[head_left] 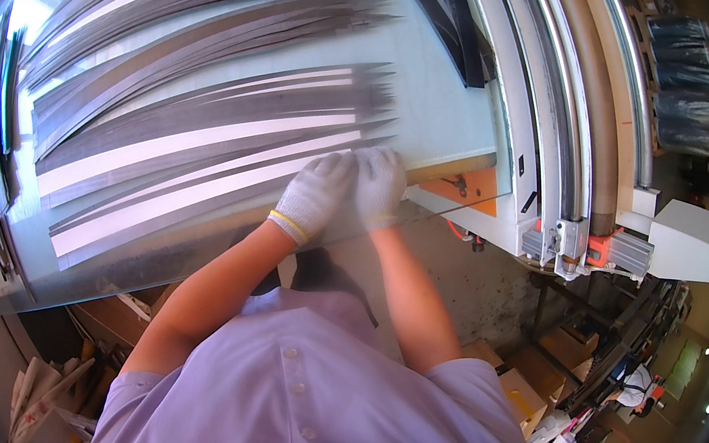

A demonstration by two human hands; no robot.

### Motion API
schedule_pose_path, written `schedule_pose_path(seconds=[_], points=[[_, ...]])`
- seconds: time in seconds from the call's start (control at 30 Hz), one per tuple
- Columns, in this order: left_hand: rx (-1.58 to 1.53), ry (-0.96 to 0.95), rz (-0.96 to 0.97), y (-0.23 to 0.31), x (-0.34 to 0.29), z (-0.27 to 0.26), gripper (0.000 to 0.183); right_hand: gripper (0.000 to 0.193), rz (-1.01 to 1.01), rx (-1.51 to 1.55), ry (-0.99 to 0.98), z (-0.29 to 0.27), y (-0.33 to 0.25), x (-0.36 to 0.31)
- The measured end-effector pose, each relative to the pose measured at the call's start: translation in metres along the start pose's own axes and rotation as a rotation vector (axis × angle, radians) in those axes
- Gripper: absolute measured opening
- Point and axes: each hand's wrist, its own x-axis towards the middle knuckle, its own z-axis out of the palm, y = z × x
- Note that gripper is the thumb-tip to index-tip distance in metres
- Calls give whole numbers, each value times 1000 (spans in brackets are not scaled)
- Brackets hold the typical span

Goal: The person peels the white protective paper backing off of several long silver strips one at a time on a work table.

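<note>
Both my hands wear white knitted gloves and meet side by side at the near edge of a glass-topped table (439,134). My left hand (313,193), with a yellow cuff band, is closed against the right-hand ends of the nearest grey and white strips (184,207). Next to it, touching, my right hand (379,187) has its fingers curled in at the strip tips. What lies between the fingers is hidden by the gloves. More long thin strips (192,90) lie in fanned bundles across the table, their right ends uneven.
A machine with long metal rollers (571,98) stands along the table's right side. Dark flat bars (453,36) lie near it. Wrapped dark rolls (686,87) are stacked at far right. Cardboard boxes (520,399) sit below on the right, and bundled cloth (49,396) at lower left.
</note>
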Motion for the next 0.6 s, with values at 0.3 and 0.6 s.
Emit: schedule_pose_path(seconds=[0.3, 0.6], points=[[-21, 15, 7, -4, -6, 9, 53, 10, 19, 19, 78, -7, 7, -10], [44, 41, 36, -3, 0, 5, 48, 9, 85, -96, 88, -11, 22, -4]])
